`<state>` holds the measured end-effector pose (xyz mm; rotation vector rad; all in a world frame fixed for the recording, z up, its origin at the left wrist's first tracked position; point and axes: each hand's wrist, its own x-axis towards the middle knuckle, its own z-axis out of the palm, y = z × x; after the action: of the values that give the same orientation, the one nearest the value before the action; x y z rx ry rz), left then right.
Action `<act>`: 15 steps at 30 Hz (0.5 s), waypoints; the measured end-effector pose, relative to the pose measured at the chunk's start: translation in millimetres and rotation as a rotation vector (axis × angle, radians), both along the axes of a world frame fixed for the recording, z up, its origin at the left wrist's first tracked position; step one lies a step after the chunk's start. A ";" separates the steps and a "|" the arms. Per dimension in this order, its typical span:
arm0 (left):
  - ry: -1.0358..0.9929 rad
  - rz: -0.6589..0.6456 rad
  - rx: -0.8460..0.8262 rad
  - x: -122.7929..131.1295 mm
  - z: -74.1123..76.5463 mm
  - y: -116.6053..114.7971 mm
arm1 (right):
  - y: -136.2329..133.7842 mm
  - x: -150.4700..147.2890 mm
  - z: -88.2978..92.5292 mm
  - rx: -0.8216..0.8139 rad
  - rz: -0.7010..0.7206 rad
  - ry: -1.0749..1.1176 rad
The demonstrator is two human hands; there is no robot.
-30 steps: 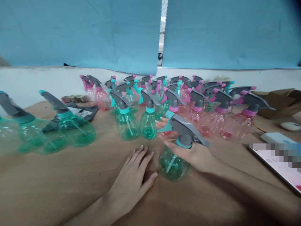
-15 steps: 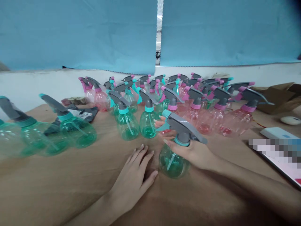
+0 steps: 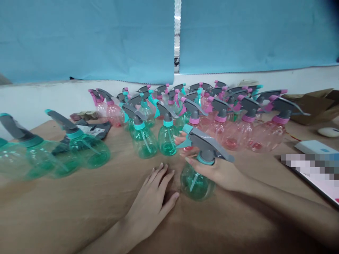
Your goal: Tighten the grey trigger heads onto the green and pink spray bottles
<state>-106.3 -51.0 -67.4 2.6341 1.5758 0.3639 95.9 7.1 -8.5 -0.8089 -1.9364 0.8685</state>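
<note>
Gripping, head view: right hand (image 3: 221,173) is closed around the neck of a green spray bottle (image 3: 196,187), just under the grey sprayer head (image 3: 209,143). Bottle sits near, a bit right of center, nozzle end toward the left; can't tell if its base touches the table (image 3: 79,215). Left hand (image 3: 149,201) holds nothing – palm down on the table, fingers slightly spread, thumb just beside the bottle.

Farther out, two front green bottles (image 3: 167,141) with turquoise collars, then pink bottles (image 3: 267,135) running right; more mixed ones packed behind. Left side: row of green bottles (image 3: 91,151), sprayers tilted, a dark packet (image 3: 103,129) behind them. Right side – brown carton (image 3: 309,106) far, white mouse (image 3: 328,132), white box (image 3: 315,146), partly pixelated screen (image 3: 304,169) nearest.
</note>
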 end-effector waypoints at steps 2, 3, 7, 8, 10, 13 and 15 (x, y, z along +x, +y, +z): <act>-0.006 -0.002 0.000 -0.2 -0.5 -0.6 | 0.6 1.0 -1.9 -0.004 0.005 0.004; -0.006 -0.001 0.000 -0.4 -0.7 -0.9 | 0.9 1.4 -3.1 -0.006 0.002 0.002; 0.001 -0.003 -0.009 -0.9 -1.1 -1.7 | 1.1 1.8 -6.0 -0.007 -0.006 -0.009; 0.003 -0.003 -0.011 -1.0 -1.1 -1.7 | 1.1 1.6 -6.2 -0.007 -0.006 -0.010; 0.005 -0.002 -0.011 -1.1 -1.1 -1.5 | 1.2 1.2 -6.1 -0.004 -0.014 -0.007; 0.005 -0.002 -0.004 -0.9 -1.3 -1.2 | 2.2 1.5 -6.4 0.007 -0.030 -0.013; 0.010 0.001 -0.005 -0.6 -1.5 -1.2 | 2.9 2.0 -6.2 -0.002 -0.031 -0.044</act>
<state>-106.9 -52.2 -68.9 2.6356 1.5781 0.3467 97.9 10.1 -14.7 -0.8640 -1.9565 0.8409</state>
